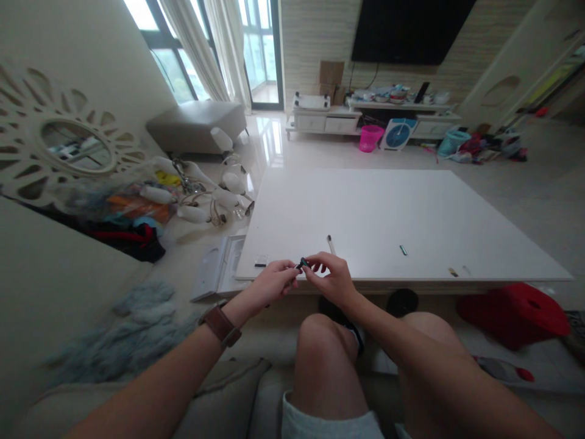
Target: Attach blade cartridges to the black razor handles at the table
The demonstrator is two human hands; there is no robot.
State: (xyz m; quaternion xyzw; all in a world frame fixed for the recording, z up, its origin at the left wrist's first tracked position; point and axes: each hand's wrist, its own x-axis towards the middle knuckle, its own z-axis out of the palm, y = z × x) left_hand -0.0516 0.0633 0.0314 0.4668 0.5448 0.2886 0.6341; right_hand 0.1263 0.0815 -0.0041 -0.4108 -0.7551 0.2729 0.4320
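Observation:
My left hand (275,281) and my right hand (333,275) meet just over the near edge of the white table (361,207). Between their fingertips is a small, slim dark object (302,263) with a greenish glint. Both hands pinch it, the left from its lower end and the right from its upper end; its exact kind is too small to make out. Past my right hand lies a thin white stick with a dark tip (329,240). Farther right on the tabletop is a short dark green cylinder-like piece (403,250).
A small white-and-black item (261,261) lies near the table's left corner, and a small brownish piece (452,272) near its front edge. An open white box (211,268) and a lamp with white shades (226,198) are at left. A red stool (521,314) stands right.

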